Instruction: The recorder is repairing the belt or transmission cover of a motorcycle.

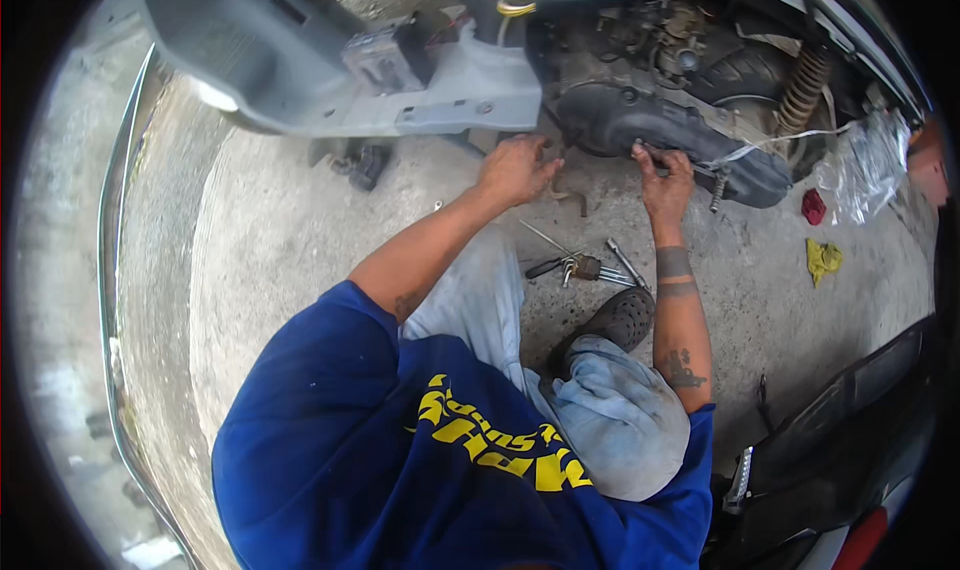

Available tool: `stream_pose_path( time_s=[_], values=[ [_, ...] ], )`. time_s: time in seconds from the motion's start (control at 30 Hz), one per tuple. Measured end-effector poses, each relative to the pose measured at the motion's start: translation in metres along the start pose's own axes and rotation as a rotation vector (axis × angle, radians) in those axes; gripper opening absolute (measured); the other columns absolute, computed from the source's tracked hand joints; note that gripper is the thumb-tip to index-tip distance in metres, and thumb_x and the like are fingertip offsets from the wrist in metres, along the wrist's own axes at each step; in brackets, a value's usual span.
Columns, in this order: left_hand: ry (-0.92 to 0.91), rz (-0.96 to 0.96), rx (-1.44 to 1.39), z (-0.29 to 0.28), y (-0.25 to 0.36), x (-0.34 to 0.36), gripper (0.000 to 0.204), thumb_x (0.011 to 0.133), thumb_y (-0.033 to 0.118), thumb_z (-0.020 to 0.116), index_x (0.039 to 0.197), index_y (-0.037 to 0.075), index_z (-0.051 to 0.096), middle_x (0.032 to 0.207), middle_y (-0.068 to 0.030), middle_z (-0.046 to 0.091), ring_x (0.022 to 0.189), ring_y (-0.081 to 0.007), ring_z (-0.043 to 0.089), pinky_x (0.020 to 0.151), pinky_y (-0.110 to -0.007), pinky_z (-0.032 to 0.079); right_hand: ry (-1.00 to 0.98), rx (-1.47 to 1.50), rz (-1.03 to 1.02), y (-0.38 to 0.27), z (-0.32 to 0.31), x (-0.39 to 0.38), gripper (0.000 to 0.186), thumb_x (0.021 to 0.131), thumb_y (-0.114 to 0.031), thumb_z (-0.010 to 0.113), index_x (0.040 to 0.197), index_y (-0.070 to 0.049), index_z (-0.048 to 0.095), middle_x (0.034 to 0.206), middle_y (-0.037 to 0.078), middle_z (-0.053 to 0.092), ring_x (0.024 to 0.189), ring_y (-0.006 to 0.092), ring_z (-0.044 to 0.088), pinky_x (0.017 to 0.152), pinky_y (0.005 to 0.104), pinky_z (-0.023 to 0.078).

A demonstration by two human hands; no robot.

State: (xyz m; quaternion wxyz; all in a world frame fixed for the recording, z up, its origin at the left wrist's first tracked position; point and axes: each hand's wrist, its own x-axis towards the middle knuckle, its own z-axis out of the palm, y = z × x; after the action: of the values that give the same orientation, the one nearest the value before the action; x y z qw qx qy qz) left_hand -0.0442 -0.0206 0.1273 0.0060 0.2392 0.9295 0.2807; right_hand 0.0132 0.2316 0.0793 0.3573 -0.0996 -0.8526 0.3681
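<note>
A stripped scooter stands in front of me, its grey floor panel (470, 110) and black engine side cover (640, 120) exposed. My left hand (515, 168) reaches under the grey panel's lower edge, fingers curled against the frame; what it holds is hidden. My right hand (665, 178) presses on the lower rim of the black cover, fingertips pinched there on something too small to tell. A coil spring shock (803, 88) shows behind the rear tyre.
Several hand tools (585, 267) lie on the concrete between my hands and my black shoe (620, 320). A red rag (813, 207), a yellow rag (822, 260) and a clear plastic bag (870, 165) lie right. Another scooter's dark bodywork (850, 420) stands lower right.
</note>
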Motion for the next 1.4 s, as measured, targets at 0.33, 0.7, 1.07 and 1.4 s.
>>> stream_pose_path(
  time_s=[0.33, 0.7, 1.07, 1.4],
  values=[
    [-0.276, -0.821, 0.284, -0.026, -0.307, -0.260, 0.042, 0.075, 0.032, 0.070, 0.103, 0.001, 0.065, 0.108, -0.0233, 0.065, 0.104, -0.0378, 0.062, 0.090, -0.043, 0.049, 0.046, -0.417, -0.208, -0.008, 0.010, 0.012, 0.040, 0.082, -0.043, 0.071, 0.084, -0.003, 0.070, 0.085, 0.017, 0.066, 0.085, 0.0369, 0.063, 0.077, 0.0462, 0.049],
    [-0.158, -0.591, 0.232, 0.018, -0.291, -0.228, 0.034, 0.080, 0.028, 0.067, 0.100, 0.000, 0.065, 0.099, -0.0225, 0.067, 0.092, -0.0371, 0.065, 0.082, -0.044, 0.051, -0.249, -0.580, 0.035, -0.053, 0.003, 0.020, 0.034, 0.085, -0.039, 0.067, 0.097, -0.007, 0.065, 0.085, 0.016, 0.069, 0.085, 0.0353, 0.067, 0.083, 0.0471, 0.047],
    [-0.850, -0.073, 0.337, 0.109, -0.013, -0.045, 0.034, 0.077, 0.020, 0.064, 0.108, 0.006, 0.068, 0.113, -0.0177, 0.066, 0.107, -0.0330, 0.063, 0.091, -0.041, 0.051, -0.282, -0.578, -0.083, -0.047, -0.015, 0.018, 0.037, 0.087, -0.028, 0.063, 0.118, -0.009, 0.055, 0.099, 0.015, 0.068, 0.096, 0.0336, 0.065, 0.101, 0.0529, 0.036],
    [-0.963, 0.086, 0.402, 0.159, -0.044, -0.079, 0.029, 0.083, 0.014, 0.056, 0.108, 0.010, 0.070, 0.116, -0.0119, 0.066, 0.108, -0.0273, 0.064, 0.090, -0.048, 0.048, -0.445, -0.371, -0.250, -0.078, -0.053, -0.047, 0.029, 0.082, -0.023, 0.068, 0.107, -0.009, 0.061, 0.088, 0.010, 0.067, 0.087, 0.0279, 0.064, 0.090, 0.0439, 0.040]
  ],
)
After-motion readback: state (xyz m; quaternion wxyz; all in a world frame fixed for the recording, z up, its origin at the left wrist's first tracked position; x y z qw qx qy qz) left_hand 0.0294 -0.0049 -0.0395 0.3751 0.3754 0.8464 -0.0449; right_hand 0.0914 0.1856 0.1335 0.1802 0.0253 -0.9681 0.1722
